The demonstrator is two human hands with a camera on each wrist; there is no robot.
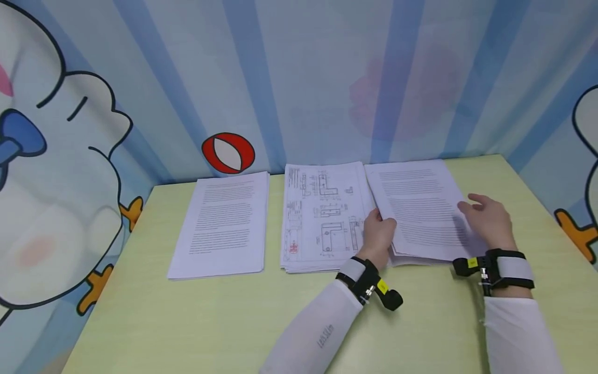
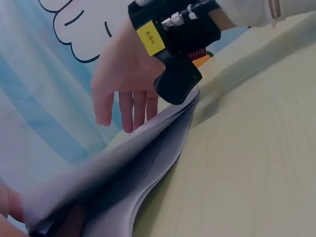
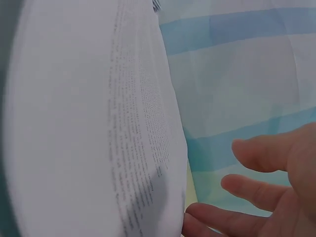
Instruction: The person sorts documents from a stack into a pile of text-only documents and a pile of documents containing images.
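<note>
At the right stack of printed pages [image 1: 416, 208], my left hand [image 1: 377, 236] pinches the left edge of the upper sheets. Those sheets are lifted, and the left wrist view shows a gap between them and the pages below [image 2: 163, 165]. One fingertip of that hand shows inside the gap. My right hand [image 1: 492, 221] is by the stack's right edge, its fingers loosely spread. In the right wrist view the lower fingers of the right hand [image 3: 266, 197] come up to the paper's edge [image 3: 170, 98]; whether they touch it I cannot tell.
A stack of technical drawings [image 1: 308, 218] with a red stamp lies left of the pages, close to my left hand. Farther left is another stack of printed text [image 1: 224, 223]. All rest on a pale yellow-green table [image 1: 187, 322] against a cartoon-printed curtain [image 1: 317, 78].
</note>
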